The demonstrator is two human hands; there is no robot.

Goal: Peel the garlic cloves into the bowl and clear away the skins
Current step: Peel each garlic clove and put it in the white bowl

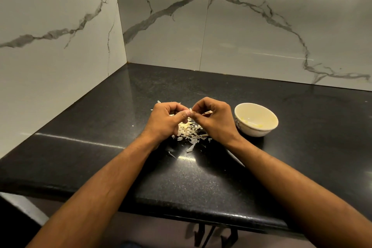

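Both hands, left (167, 120) and right (213, 119), meet, fingers curled, apparently pinching.

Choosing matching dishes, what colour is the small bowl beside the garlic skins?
The small round ceramic bowl is cream-white, seen in the head view.

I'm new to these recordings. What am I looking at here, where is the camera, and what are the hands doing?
There is no machine here. A camera worn on a person's head looks down at their two bare hands. The left hand and right hand meet over a black countertop, pinching something small between the fingertips, likely a garlic clove, though it is mostly hidden. Below them lies a pile of papery skins. A pale bowl stands to the right, apart from the pile; its contents are unclear.
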